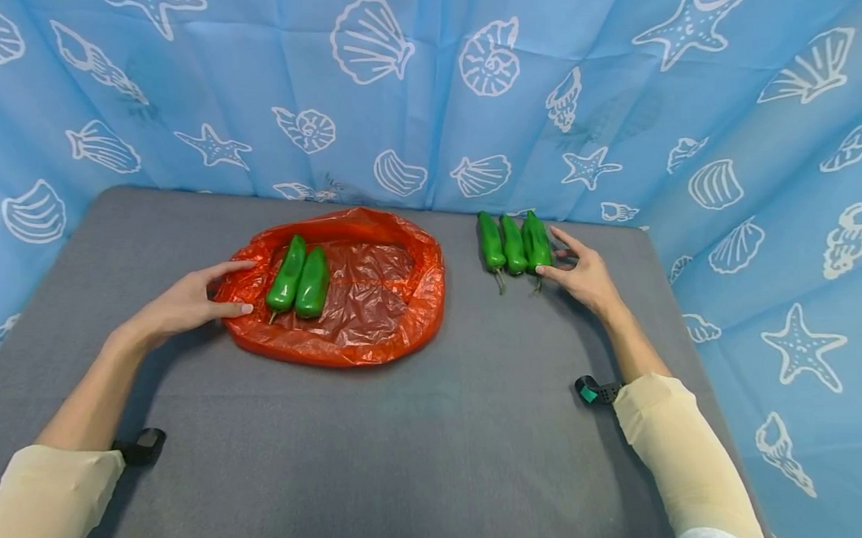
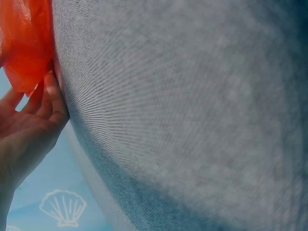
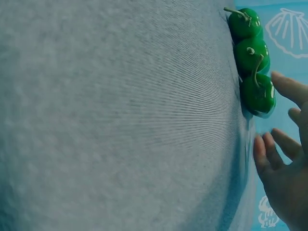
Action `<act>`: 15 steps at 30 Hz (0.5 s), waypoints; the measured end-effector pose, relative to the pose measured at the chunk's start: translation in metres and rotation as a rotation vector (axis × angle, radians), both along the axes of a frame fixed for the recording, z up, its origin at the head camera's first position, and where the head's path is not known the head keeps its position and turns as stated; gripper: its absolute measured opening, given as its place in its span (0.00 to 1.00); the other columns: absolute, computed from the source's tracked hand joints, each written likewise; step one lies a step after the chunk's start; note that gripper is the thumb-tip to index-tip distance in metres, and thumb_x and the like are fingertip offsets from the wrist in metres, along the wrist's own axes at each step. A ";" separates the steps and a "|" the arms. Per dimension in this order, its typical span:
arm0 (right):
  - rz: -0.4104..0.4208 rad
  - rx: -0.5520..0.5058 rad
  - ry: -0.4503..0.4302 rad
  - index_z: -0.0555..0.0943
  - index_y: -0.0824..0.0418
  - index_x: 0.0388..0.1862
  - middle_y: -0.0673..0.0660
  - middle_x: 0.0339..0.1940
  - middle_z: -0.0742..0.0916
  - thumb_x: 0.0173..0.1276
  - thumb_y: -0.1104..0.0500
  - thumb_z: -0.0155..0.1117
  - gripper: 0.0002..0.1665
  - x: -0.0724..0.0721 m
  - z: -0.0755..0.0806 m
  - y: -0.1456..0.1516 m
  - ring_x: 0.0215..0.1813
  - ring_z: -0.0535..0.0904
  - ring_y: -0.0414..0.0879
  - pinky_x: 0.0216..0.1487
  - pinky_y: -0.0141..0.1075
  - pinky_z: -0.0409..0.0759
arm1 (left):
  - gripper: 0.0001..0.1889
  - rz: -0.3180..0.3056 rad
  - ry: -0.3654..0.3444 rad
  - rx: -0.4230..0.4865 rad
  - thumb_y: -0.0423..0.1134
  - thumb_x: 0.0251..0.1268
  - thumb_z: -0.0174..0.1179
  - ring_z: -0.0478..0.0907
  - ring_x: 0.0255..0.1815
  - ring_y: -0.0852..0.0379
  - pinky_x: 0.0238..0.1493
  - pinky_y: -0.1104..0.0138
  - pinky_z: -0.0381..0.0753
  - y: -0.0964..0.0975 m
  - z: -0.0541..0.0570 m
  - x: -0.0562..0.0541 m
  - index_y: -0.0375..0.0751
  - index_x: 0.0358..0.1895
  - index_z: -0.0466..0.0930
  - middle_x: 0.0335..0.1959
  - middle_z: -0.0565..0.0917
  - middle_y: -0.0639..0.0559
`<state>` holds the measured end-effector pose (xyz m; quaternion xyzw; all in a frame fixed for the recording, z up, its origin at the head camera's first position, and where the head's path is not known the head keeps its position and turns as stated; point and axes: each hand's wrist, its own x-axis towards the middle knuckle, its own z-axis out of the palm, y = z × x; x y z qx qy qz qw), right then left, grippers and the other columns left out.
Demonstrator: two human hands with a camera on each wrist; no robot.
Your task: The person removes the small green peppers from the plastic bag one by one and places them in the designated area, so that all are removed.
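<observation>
A red plastic bag [image 1: 425, 302] lies spread open, with its rim rolled outward. Two green peppers [image 1: 311, 283] rest side by side in its left part. My left hand [image 1: 191, 298] touches the bag's left edge, thumb and index finger spread apart on the plastic. In the left wrist view, fingers [image 2: 55, 96] meet the bag [image 2: 29, 43] near the table. Three more green peppers [image 1: 513, 244] lie in a row to the right of the bag. Beside the rightmost pepper [image 3: 257, 96] is my right hand [image 1: 585, 273], with thumb and fingers spread around its side, not closed on it.
The grey table [image 1: 412, 457] extends toward me. Behind it and along the right side hangs a blue curtain [image 1: 421, 83] printed with white shells and starfish. A black band [image 1: 598, 390] sits on the right wrist, and another band [image 1: 140, 447] on the left.
</observation>
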<state>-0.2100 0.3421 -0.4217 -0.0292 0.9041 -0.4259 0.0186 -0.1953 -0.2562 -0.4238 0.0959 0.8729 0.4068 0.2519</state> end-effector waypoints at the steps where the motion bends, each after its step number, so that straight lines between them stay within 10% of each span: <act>1: -0.024 0.001 0.010 0.60 0.55 0.79 0.70 0.73 0.69 0.67 0.57 0.70 0.45 -0.001 -0.004 0.002 0.63 0.72 0.68 0.49 0.46 0.80 | 0.44 0.000 0.000 0.000 0.50 0.67 0.64 0.48 0.75 0.26 0.67 0.32 0.53 0.000 0.000 0.000 0.44 0.80 0.49 0.78 0.47 0.28; 7: -0.124 -0.020 0.094 0.66 0.48 0.77 0.61 0.71 0.74 0.65 0.54 0.73 0.43 0.001 -0.014 0.002 0.58 0.76 0.61 0.49 0.43 0.78 | 0.44 0.001 0.002 0.007 0.50 0.67 0.64 0.50 0.74 0.28 0.67 0.33 0.55 0.000 0.000 0.000 0.44 0.80 0.50 0.78 0.49 0.29; 15: -0.120 -0.147 0.323 0.73 0.64 0.70 0.65 0.65 0.80 0.61 0.69 0.72 0.36 0.012 0.007 -0.027 0.52 0.76 0.67 0.46 0.37 0.79 | 0.43 0.007 0.008 -0.010 0.51 0.67 0.64 0.48 0.75 0.28 0.67 0.32 0.54 0.001 -0.002 -0.001 0.45 0.80 0.51 0.78 0.47 0.29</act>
